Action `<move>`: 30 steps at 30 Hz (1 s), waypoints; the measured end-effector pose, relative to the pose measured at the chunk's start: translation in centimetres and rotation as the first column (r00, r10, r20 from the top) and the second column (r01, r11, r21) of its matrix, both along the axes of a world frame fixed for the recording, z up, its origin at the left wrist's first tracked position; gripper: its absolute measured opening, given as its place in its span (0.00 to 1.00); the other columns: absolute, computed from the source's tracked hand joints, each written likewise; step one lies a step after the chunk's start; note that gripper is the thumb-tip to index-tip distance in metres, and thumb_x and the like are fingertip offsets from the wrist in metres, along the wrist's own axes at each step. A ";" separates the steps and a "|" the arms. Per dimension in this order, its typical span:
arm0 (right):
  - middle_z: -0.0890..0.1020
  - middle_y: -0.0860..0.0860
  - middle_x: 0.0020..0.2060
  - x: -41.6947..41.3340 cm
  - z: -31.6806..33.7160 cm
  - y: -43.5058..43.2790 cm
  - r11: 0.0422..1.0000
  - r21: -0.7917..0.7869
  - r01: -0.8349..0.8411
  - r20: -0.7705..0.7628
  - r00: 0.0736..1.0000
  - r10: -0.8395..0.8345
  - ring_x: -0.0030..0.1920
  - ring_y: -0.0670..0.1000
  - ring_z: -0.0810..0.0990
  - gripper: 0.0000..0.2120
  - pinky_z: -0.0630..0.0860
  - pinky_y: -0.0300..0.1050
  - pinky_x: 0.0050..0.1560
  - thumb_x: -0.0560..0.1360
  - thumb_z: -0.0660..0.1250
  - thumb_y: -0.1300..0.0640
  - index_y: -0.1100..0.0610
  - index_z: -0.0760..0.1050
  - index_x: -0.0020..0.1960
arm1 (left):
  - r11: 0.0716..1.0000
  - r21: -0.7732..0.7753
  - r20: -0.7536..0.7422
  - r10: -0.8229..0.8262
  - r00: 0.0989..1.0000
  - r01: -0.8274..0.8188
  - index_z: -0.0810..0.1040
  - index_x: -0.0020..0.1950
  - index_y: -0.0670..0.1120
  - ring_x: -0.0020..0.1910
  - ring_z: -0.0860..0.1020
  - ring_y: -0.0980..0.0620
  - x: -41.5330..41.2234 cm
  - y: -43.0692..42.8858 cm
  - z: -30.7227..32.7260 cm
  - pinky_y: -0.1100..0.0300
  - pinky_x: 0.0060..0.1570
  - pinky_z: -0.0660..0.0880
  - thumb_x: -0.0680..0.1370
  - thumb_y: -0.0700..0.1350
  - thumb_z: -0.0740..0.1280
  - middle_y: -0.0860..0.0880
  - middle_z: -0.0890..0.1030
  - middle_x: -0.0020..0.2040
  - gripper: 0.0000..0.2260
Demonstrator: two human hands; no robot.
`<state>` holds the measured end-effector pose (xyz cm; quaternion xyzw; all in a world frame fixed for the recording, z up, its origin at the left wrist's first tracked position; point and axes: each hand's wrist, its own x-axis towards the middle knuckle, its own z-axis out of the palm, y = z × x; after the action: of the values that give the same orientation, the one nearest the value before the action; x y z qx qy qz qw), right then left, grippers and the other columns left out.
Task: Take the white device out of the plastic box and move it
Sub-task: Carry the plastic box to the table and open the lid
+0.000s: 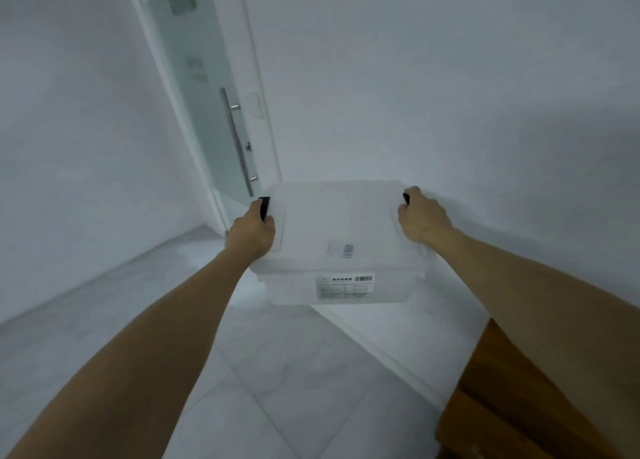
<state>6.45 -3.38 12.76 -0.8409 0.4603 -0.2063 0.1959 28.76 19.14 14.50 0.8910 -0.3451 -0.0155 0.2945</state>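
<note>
plastic box held off the floor, lid on, near the far wall | left hand, right hand each clenched round a black side handle, keeping it level | white device not visible, presumably inside

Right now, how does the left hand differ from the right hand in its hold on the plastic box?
The left hand grips a black latch that shows plainly above it; the right hand covers nearly all of its black latch. The left hand sits near the glass door, the right hand near the wall. Both are closed on opposite ends of the plastic box.
</note>
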 end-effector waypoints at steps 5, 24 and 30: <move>0.79 0.60 0.52 11.9 -0.1 6.7 0.971 0.003 -0.239 -0.030 0.971 0.238 0.41 0.57 0.74 0.19 0.69 0.47 0.40 0.81 0.54 0.52 0.57 0.63 0.69 | 0.973 0.004 -0.013 0.229 0.973 -0.229 0.60 0.74 0.48 0.58 0.74 0.37 6.0 11.4 0.1 0.49 0.55 0.71 0.81 0.49 0.54 0.39 0.76 0.63 0.21; 0.71 0.50 0.35 41.3 -0.9 45.9 0.293 0.009 -0.956 -0.085 0.291 0.953 0.33 0.50 0.71 0.17 0.65 0.44 0.29 0.81 0.52 0.53 0.54 0.63 0.68 | 0.222 0.011 -0.087 0.972 0.220 -0.975 0.60 0.75 0.50 0.58 0.74 0.35 3.2 49.9 -2.4 0.46 0.60 0.72 0.81 0.49 0.54 0.36 0.75 0.63 0.21; 0.72 0.51 0.35 39.1 -1.6 59.0 0.068 0.014 -0.998 -0.130 0.065 0.989 0.33 0.52 0.72 0.16 0.64 0.45 0.28 0.81 0.52 0.52 0.54 0.62 0.67 | 0.014 0.013 -0.137 0.990 0.012 -1.000 0.59 0.75 0.53 0.55 0.74 0.40 -4.4 58.8 -3.9 0.51 0.50 0.70 0.80 0.49 0.53 0.42 0.75 0.62 0.22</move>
<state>45.55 55.64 11.15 -0.9452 -0.2355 0.0091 0.2260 24.36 77.96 10.61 0.8608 0.3946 0.1626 0.2772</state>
